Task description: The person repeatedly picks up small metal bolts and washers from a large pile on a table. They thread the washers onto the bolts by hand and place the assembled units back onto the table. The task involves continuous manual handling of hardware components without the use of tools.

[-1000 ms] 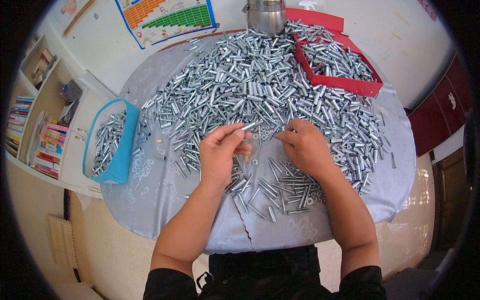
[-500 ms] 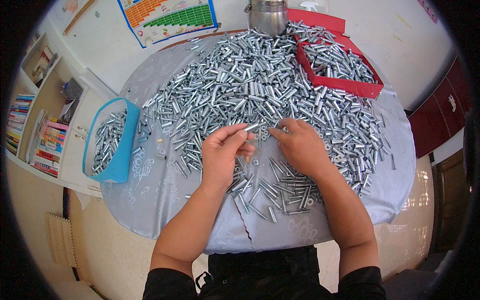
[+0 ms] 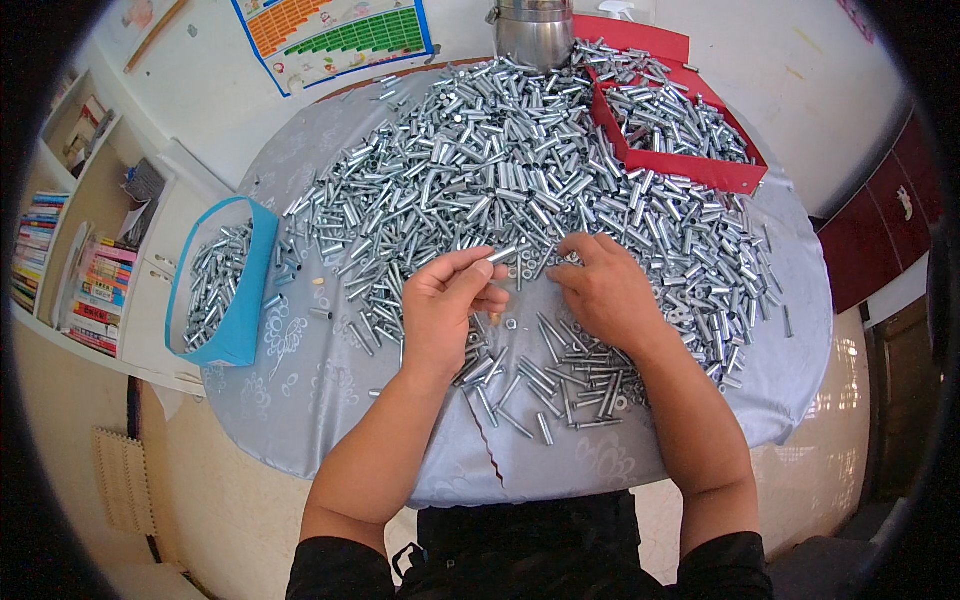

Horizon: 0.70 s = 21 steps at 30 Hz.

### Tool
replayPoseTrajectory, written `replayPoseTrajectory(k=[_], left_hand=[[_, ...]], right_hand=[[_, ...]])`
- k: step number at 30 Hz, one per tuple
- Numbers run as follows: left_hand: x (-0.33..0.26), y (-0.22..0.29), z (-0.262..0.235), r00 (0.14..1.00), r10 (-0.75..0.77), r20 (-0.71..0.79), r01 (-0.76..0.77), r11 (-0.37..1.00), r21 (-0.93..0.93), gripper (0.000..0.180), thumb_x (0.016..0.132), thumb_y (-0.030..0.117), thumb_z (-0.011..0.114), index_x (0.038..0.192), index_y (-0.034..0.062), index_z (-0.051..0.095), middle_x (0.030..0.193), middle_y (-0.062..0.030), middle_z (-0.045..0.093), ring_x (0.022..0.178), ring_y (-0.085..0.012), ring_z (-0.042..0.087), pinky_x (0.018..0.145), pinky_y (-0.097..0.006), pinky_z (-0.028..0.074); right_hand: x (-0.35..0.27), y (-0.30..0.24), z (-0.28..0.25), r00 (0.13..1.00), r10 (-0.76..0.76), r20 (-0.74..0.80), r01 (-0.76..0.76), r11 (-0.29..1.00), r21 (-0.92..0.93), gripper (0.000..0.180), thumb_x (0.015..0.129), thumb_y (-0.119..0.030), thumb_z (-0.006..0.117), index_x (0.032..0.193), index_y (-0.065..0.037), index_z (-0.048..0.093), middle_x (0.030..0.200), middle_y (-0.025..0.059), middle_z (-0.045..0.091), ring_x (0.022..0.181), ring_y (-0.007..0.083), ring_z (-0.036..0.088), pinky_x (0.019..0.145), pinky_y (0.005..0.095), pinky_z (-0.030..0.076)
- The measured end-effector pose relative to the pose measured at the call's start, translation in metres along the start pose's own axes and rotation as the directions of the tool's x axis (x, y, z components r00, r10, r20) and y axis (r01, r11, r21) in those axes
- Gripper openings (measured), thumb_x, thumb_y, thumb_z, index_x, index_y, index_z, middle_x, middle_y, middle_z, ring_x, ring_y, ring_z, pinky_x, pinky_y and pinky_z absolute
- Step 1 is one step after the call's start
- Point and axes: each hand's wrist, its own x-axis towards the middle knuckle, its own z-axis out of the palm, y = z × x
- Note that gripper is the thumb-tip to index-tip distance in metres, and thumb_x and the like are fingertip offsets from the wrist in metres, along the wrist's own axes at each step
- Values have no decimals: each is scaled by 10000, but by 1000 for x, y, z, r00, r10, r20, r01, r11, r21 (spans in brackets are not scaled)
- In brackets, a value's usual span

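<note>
My left hand [image 3: 440, 300] pinches a silvery metal sleeve [image 3: 503, 254] between thumb and forefinger, tilted up to the right. Its other fingers are curled below. Just to the right, my right hand [image 3: 608, 300] has its fingers bent and drawn together over small nuts [image 3: 528, 268]; whether they pinch anything is hidden. Between the hands lie these loose nuts, and one single nut [image 3: 511, 324] sits closer to me. A heap of sleeves and bolts [image 3: 480, 170] spreads behind both hands. Loose long bolts [image 3: 590, 390] lie in front of my right hand.
A blue fabric bin [image 3: 240, 340] with metal pieces stands at the table's left. At the back right, a red open box [image 3: 690, 176] holds more pieces, beside a steel pot [image 3: 535, 38]. The grey tablecloth [image 3: 330, 420] has a dark tear near the front edge.
My right hand has shifted slightly right and toward me, widening the gap to the sleeve. My left hand keeps its pinch on the sleeve, almost unmoved.
</note>
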Motion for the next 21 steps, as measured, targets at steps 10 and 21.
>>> replayPoseTrajectory(k=[10,21], left_hand=[[-1,0,0,1000,-6,8,6,1000,-7,218,898,71,601,1088,-27,640,912,-137,700,680,-157,672,607,-276,553],[0,-3,1,1000,-29,11,29,999,27,218,892,61,604,1085,-36,638,910,-140,696,675,-161,664,599,-283,554]], right_hand=[[-6,12,3,1000,6,-17,-3,983,185,94,724,-96,673,809,-61,697,838,94,618,828,298,600,751,400,487],[-5,3,7,993,112,24,-114,982,150,151,743,-102,684,886,-56,669,809,116,574,834,320,592,734,414,479]])
